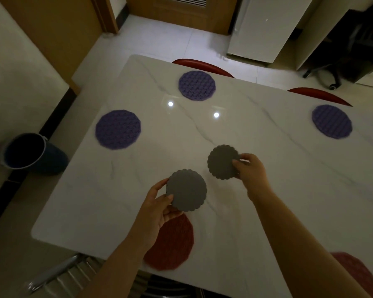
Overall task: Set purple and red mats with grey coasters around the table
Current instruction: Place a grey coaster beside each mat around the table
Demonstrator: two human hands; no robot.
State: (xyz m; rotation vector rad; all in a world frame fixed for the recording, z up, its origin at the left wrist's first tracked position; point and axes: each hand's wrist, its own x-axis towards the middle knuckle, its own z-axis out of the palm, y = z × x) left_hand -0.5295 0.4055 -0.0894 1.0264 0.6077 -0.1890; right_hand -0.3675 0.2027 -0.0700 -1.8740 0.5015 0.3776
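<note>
Each hand pinches a scalloped grey silicone coaster above the marble table (267, 201), the left hand (157, 209) directly over the round red mat (172, 244), the right hand (249, 171) farther off.

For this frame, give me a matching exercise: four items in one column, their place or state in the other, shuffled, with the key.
Items:
1. round purple textured mats
2. scalloped grey coaster nearer the camera
3. scalloped grey coaster farther away
4. round red woven mat

States:
A. held in the right hand
B. partly hidden under the left hand
C. three along the table's far sides
D. held in the left hand

Pairs: 1-C, 2-D, 3-A, 4-B
</note>
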